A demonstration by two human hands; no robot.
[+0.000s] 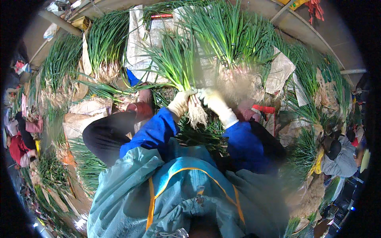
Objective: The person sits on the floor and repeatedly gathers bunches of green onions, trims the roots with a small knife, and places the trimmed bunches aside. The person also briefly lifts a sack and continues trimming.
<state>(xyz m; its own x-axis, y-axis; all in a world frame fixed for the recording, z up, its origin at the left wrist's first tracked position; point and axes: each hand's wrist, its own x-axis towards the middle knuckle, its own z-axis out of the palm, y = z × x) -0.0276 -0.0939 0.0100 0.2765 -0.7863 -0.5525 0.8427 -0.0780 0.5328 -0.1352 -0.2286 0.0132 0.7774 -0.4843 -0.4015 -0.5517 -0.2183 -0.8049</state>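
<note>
Both hands wear pale work gloves and meet in front of the body. My left hand [180,102] is closed round the lower stems of a bunch of leafy green alliums [181,70], whose white roots [197,115] hang down towards me. My right hand [212,99] touches the same bunch from the right, at the pale stems; its fingertips are too blurred to tell whether they grip. Loose green leaves [205,139] lie beneath, between my legs.
A large rooted heap of the same plants [232,38] stands ahead right, another bundle [108,44] ahead left. White woven sacking [151,59] lies between them. A red-handled object [264,109] is near my right knee. Other people sit at far left [22,145] and far right [339,157].
</note>
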